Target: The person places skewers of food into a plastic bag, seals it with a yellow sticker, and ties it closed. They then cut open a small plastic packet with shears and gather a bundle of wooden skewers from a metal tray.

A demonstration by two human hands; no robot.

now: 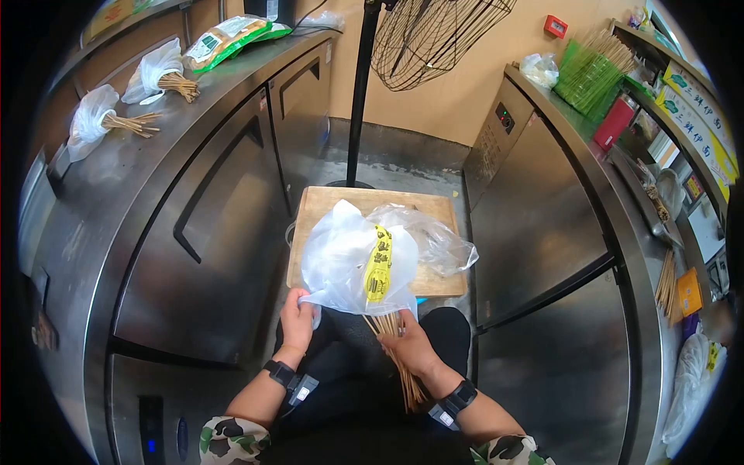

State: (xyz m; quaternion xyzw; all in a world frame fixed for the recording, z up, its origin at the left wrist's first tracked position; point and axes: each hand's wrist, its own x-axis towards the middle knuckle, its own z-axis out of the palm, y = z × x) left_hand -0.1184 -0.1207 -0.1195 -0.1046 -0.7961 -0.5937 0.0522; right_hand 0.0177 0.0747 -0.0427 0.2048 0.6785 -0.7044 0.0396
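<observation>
A white plastic bag (335, 252) with a yellow printed label lies over a wooden board (432, 205) in front of me. My left hand (296, 322) is closed on the bag's near left edge, gathering the film between its fingers. Wrapped round a bundle of thin wooden skewers (404, 378) is my right hand (411, 347), just below the bag's mouth. The skewers' upper ends run into the bag, and their lower ends point toward my lap. What the bag holds is hidden. A clear plastic bag (446, 246) rests beside it on the board.
On the left steel counter (174, 139) lie bagged skewer bundles (97, 124) and a green-white packet (226, 43). A fan (434, 39) on a black pole stands behind the board. The right counter carries skewers in a green basket (585, 77) and a red flask (614, 122).
</observation>
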